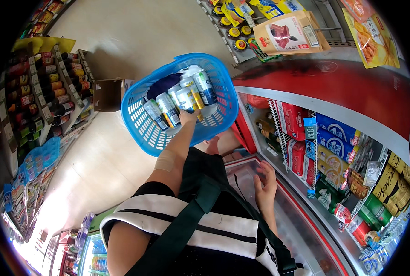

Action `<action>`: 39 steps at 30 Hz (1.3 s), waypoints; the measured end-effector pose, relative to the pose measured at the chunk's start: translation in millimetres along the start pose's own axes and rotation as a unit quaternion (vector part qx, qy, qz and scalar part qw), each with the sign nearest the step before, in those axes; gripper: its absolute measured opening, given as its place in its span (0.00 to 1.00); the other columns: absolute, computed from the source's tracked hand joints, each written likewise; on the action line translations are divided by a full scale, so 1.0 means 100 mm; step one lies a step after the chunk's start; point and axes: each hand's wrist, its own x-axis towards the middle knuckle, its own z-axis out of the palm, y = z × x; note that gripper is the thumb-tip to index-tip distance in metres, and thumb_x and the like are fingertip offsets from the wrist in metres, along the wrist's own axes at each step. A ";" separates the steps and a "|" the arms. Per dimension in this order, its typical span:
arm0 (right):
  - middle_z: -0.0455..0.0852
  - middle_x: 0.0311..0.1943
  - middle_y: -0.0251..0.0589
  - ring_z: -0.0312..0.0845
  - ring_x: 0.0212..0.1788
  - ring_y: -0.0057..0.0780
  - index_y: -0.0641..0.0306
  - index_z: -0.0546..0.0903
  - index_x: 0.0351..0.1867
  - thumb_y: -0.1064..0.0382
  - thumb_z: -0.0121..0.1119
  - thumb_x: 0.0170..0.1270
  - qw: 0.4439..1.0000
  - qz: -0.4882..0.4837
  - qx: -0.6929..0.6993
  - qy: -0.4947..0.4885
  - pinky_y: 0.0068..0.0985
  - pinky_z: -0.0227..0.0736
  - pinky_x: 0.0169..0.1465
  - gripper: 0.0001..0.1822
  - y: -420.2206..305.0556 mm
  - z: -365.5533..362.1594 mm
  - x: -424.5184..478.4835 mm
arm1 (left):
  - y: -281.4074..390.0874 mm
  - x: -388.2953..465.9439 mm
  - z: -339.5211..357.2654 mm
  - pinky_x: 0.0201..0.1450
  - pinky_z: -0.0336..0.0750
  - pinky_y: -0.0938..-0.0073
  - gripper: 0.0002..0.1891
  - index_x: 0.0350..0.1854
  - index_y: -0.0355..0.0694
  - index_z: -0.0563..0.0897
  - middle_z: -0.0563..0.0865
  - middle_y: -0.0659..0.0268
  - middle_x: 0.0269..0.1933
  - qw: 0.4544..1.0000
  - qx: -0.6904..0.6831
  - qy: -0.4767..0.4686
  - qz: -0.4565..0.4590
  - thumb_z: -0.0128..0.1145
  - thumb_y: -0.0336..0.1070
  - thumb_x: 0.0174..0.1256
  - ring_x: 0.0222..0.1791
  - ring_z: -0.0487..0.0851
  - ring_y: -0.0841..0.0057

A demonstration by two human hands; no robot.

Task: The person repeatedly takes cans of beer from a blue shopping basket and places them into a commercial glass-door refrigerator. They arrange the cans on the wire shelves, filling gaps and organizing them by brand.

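Note:
A blue plastic shopping basket [231, 103] stands before me with several drink cans and a dark purple cloth [163, 85] in it. My left hand [189, 116] reaches into the basket, its fingers on the end of a white and yellow beer can [185, 98] lying among the others. A white and dark blue can [205, 88] lies beside it at the right. At the lower right, my right hand [266, 183] is raised with its fingers apart and holds nothing; it is near the glass door [291, 220] of a cooler.
On the right, an upright drinks cooler shows wire shelves [277, 131] of packed cans and bottles. Snack bags [291, 32] hang above it. On the left are bottle shelves [41, 86] and an open cardboard box [106, 96] on the floor.

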 end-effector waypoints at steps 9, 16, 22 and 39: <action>0.70 0.56 0.45 0.75 0.45 0.31 0.66 0.71 0.52 0.78 0.55 0.52 0.999 -0.040 0.005 -0.002 0.23 0.74 0.44 0.23 0.01 -0.02 0.12 | -0.04 0.18 -0.21 0.51 0.72 0.61 0.42 0.53 0.33 0.69 0.77 0.55 0.50 0.987 -0.057 -0.144 -0.038 0.68 0.57 0.37 0.50 0.77 0.61; 0.69 0.56 0.44 0.75 0.45 0.29 0.65 0.71 0.53 0.77 0.55 0.53 0.993 -0.110 0.019 -0.046 0.22 0.73 0.43 0.23 -0.04 0.05 0.20 | 0.12 -0.50 -0.91 0.43 0.76 0.62 0.29 0.54 0.32 0.67 0.79 0.56 0.46 0.852 -0.404 -0.332 -0.024 0.62 0.43 0.54 0.42 0.81 0.65; 0.68 0.56 0.46 0.74 0.48 0.32 0.64 0.67 0.57 0.75 0.57 0.54 0.977 -0.190 0.064 -0.078 0.23 0.72 0.46 0.27 -0.35 0.07 0.23 | 0.61 -1.61 -1.50 0.46 0.73 0.73 0.37 0.54 0.26 0.65 0.78 0.52 0.44 0.900 -0.242 -0.181 0.313 0.65 0.49 0.49 0.44 0.78 0.70; 0.63 0.59 0.60 0.69 0.57 0.44 0.73 0.45 0.67 0.61 0.62 0.55 0.882 -0.367 0.124 0.269 0.33 0.69 0.55 0.46 -1.20 -1.52 -0.55 | 2.44 -4.54 -1.68 0.55 0.67 0.60 0.47 0.64 0.31 0.57 0.68 0.46 0.55 0.475 -0.083 -0.267 0.835 0.70 0.38 0.40 0.55 0.69 0.53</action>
